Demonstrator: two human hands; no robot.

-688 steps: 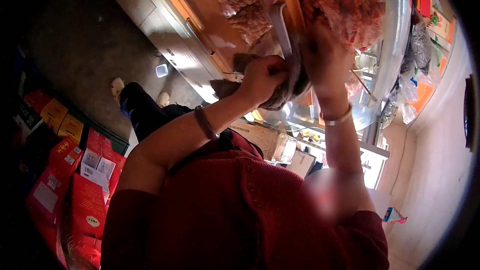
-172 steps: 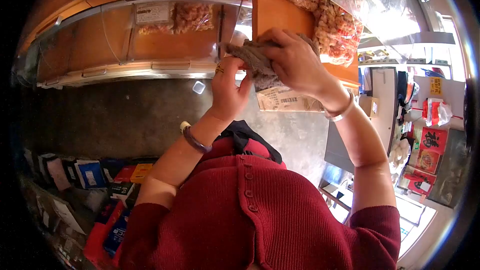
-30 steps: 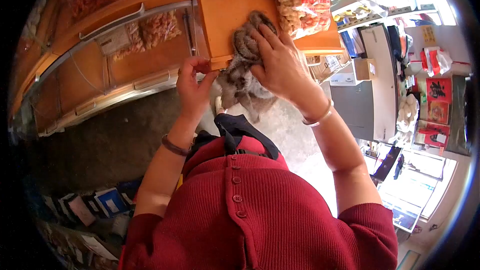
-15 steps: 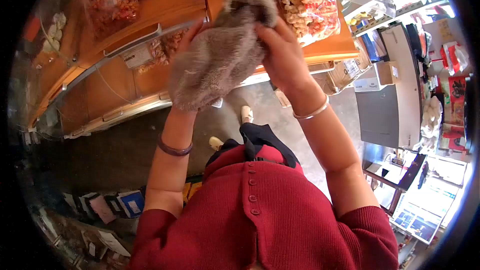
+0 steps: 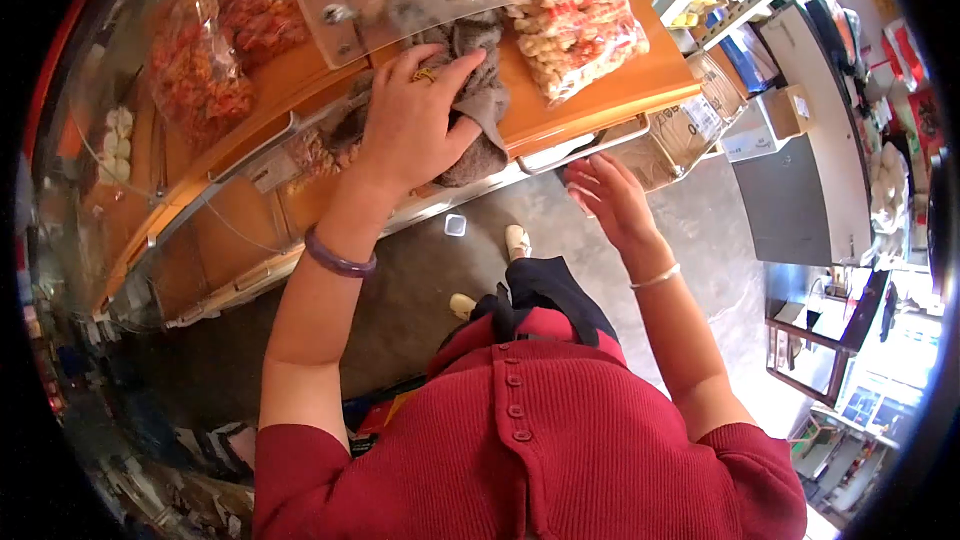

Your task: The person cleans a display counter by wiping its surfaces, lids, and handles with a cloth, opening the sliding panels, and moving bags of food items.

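My left hand (image 5: 418, 120) presses a grey-brown fuzzy cloth (image 5: 474, 148) against the orange wooden counter (image 5: 620, 105), its fingers bent over the cloth and a ring on one of them. Part of the cloth shows behind the clear panel (image 5: 385, 25) above the counter. My right hand (image 5: 612, 198) hangs in the air off the counter's front edge, holding nothing, its fingers apart and slightly curled. Just beyond the cloth lies a clear bag of pale, knobbly pieces (image 5: 580, 40).
Bags of reddish pieces (image 5: 200, 75) lie farther left on the counter. Below the edge on the right are open cardboard boxes (image 5: 690, 130). A grey cabinet (image 5: 800, 200) stands to the right. A small whitish square (image 5: 455, 225) lies on the floor.
The cloth, held up in both hands before, is now down on the counter under my left hand. My right hand has let go and moved down toward me.
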